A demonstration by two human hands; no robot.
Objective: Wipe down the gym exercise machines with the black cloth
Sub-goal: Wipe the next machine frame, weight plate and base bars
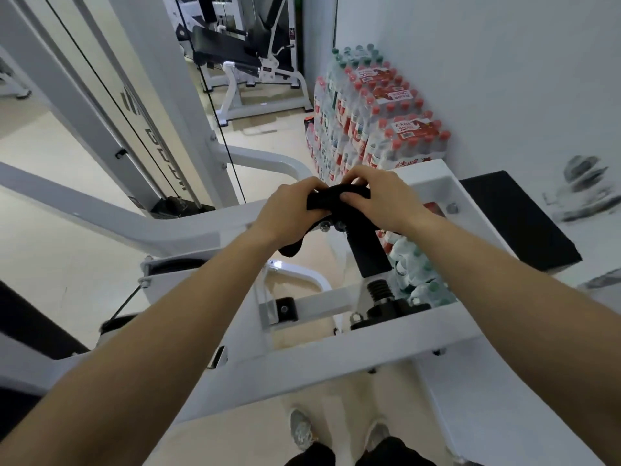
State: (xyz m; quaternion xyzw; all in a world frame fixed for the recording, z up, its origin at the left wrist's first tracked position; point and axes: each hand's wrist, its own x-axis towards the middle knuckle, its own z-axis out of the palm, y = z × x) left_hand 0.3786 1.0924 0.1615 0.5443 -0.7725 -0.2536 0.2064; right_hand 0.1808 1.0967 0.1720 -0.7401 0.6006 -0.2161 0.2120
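Shrink-wrapped packs of water bottles (376, 109) stand stacked on the floor (50, 237) against the white wall (504, 62), at the far right of the room. Each pack is filled with clear bottles in tight rows; most caps are red, and a few at the top of the stack are green. More bottles (415, 267) show lower down through an opening in the white machine frame (336, 361), some with green caps, lying tilted.

The black cloth (339, 198) is bunched between both hands, above the middle of the frame. The left hand (289, 210) has its fingers curled over the cloth's left end, and a loose tail of cloth hangs beneath that wrist. The right hand (379, 200) grips the right end, with its thumb pressed on the top of the fabric and its fingers curled round it. The two hands sit close together, knuckles nearly meeting over the cloth.

Directly under the cloth a black post (368, 252) runs down to a ribbed black spring (379, 290); whether the cloth touches the post's top cannot be told. A black pad (517, 220) lies just right of the frame. Two grey shoes (302, 428) stand on the floor at the near edge.
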